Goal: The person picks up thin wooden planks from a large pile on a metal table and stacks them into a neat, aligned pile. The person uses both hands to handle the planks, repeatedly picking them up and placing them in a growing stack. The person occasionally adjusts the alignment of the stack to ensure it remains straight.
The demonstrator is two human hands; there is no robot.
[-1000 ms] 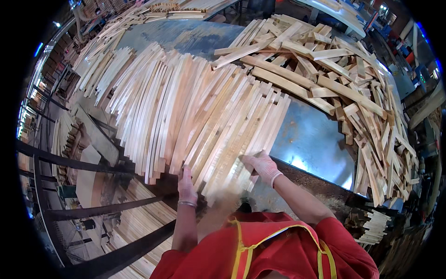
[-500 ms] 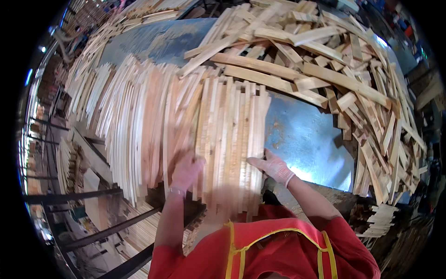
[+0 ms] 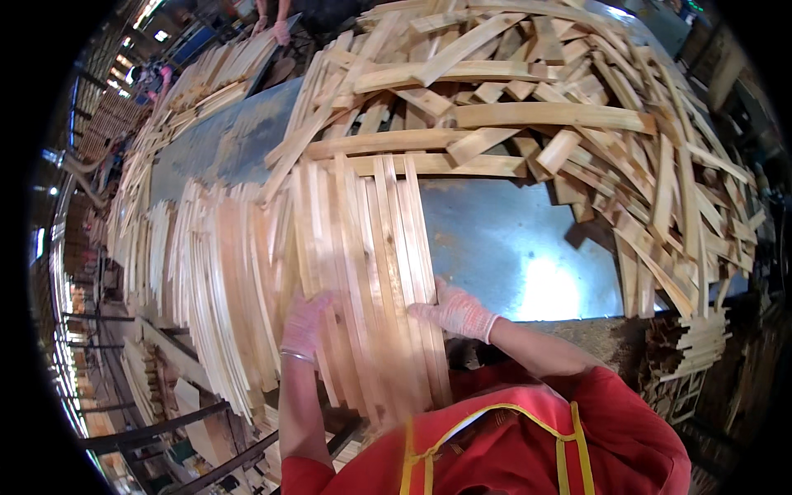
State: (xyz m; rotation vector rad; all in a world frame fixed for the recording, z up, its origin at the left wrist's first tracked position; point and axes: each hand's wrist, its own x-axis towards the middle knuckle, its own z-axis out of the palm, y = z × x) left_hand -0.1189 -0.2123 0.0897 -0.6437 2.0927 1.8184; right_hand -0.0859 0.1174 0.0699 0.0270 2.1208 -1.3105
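Note:
Between my two gloved hands stands a row of long, pale wooden strips (image 3: 386,272), packed side by side and pointing away from me. My left hand (image 3: 307,323) presses on the row's left side, its fingers partly blurred and hidden among the strips. On the opposite side, my right hand (image 3: 456,310) grips the outer edge, thumb on top of the strips and fingers against their side. More strips (image 3: 219,280) lie lined up just left of my left hand.
A shiny metal tabletop (image 3: 503,239) shows right of the row. Behind and to the right is a heap of loose wood pieces (image 3: 561,115). Dark metal bars (image 3: 157,433) stand low on the left. Another person's hand (image 3: 281,33) is at the far edge.
My view has turned, so the table and heap sit differently in it. Both hands stay on the sides of the row, whose strips now lean more, with near ends toward the right.

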